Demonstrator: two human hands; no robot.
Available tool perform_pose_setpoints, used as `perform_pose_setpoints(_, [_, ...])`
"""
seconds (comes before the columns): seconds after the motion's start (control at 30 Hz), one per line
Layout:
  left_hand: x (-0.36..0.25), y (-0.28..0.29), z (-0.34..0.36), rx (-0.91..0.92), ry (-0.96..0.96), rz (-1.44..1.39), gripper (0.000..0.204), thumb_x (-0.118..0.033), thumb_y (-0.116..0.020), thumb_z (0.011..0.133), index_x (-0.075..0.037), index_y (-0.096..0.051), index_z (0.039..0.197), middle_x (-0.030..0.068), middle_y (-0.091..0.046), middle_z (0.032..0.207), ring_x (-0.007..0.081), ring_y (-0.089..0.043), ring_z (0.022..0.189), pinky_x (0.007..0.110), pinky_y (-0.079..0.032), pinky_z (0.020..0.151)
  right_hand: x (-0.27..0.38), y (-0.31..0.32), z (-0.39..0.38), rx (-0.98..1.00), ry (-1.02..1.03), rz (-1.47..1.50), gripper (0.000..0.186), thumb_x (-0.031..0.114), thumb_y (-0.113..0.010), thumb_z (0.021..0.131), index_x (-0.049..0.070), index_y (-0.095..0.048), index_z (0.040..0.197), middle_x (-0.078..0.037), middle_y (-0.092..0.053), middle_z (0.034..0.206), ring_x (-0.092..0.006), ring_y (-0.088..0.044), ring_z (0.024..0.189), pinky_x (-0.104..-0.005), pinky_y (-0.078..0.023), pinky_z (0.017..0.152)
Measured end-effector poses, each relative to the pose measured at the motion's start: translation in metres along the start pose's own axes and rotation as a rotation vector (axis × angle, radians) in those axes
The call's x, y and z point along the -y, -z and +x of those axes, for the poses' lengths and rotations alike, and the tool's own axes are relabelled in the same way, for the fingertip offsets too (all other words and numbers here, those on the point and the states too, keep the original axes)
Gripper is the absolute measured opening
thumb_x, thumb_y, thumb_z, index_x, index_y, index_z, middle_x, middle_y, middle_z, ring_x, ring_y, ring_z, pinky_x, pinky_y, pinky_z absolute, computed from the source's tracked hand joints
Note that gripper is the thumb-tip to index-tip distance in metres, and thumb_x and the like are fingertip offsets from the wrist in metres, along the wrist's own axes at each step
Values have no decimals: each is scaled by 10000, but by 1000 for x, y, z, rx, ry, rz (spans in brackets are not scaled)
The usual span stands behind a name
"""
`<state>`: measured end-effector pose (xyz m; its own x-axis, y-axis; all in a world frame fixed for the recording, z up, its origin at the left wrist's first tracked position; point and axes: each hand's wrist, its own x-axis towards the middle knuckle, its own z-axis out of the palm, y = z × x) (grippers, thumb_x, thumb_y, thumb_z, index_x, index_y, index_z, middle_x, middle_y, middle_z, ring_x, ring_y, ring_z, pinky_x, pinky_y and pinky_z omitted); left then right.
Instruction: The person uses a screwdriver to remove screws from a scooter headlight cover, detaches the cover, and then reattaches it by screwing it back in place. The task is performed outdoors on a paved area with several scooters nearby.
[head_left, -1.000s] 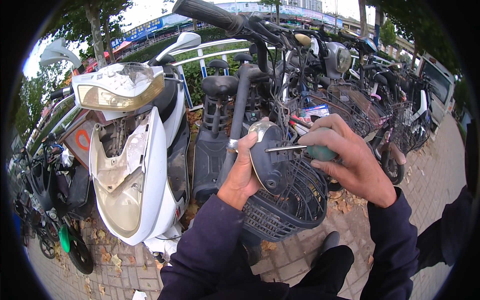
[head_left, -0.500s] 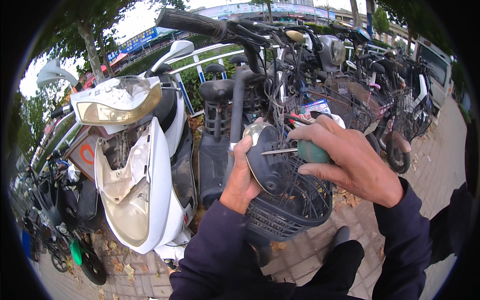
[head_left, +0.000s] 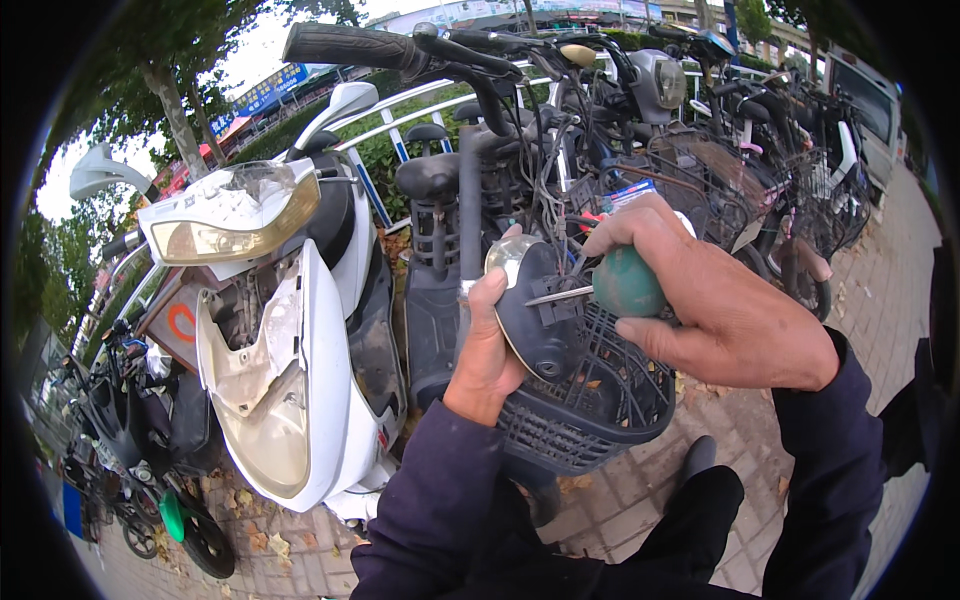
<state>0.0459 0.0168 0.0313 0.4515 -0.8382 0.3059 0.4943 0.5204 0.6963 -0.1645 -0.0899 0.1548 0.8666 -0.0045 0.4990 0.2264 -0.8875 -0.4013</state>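
Observation:
My left hand [head_left: 487, 350] grips a round black headlight [head_left: 540, 330] by its edge, with the clear lens turned toward the palm and the back of the housing facing right. My right hand [head_left: 715, 300] is closed round the bulbous green handle of a screwdriver [head_left: 627, 282]. Its metal shaft points left, and the tip meets the back of the housing. Wires [head_left: 560, 200] hang from the bare handlebar stem just above. Below the headlight is the black basket [head_left: 560, 440] of the scooter in front of me.
A white scooter [head_left: 330, 400] with a broken front stands close on the left. The handlebar grip [head_left: 350, 45] juts out above my hands. More parked bikes [head_left: 770, 190] crowd the right, beside a brick pavement [head_left: 870, 290]. A white railing [head_left: 420, 115] runs behind.
My right hand has shifted slightly right and turned, so the green handle shows more. The headlight stays in my left hand. The whole view has tilted a little.

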Motion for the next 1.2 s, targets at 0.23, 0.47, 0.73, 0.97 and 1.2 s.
perform_pose_setpoints(0.23, [1, -3, -3, -11, -33, 113, 910, -583, -664, 943, -116, -313, 1640, 131, -552, 1459, 290, -609, 1310, 472, -529, 1120, -2, -3, 2, 21, -279, 80, 433, 383, -628, 1069, 28, -528, 1297, -225, -585, 1175, -339, -637, 1013, -448, -488, 852])
perform_pose_setpoints(0.47, [3, 1, 0, 33, -28, 97, 923, -569, -694, 942, -126, -293, 1645, 111, -560, 1432, 279, -609, 1308, 470, -530, 1127, 2, -7, -11, -77, -185, 227, 423, 350, -592, 1094, 21, -519, 1350, -123, -564, 1077, -201, -567, 998, -366, -470, 896])
perform_pose_setpoints(0.73, [2, 5, -1, 68, -64, 153, 921, -538, -718, 935, -125, -297, 1643, 107, -560, 1430, 275, -597, 1325, 459, -521, 1133, -7, -6, -11, -17, -318, 208, 458, 397, -541, 1110, 99, -460, 1449, -24, -542, 1073, -94, -495, 812, -257, -433, 724])
perform_pose_setpoints(0.97, [7, 6, 0, 46, -98, 154, 931, -509, -740, 917, -108, -312, 1640, 104, -552, 1431, 261, -585, 1335, 445, -511, 1133, -17, -20, -20, -172, -197, 211, 457, 454, -515, 1109, 110, -502, 1409, -19, -528, 1050, -80, -485, 792, -232, -406, 681])
perform_pose_setpoints(1.2, [5, 6, -1, 39, -118, 215, 952, -491, -769, 887, -92, -331, 1633, 105, -547, 1428, 247, -582, 1318, 436, -509, 1125, -15, -21, -23, -132, -441, 281, 414, 345, -525, 1118, 50, -527, 1409, -77, -597, 1174, -185, -576, 1010, -343, -485, 899])
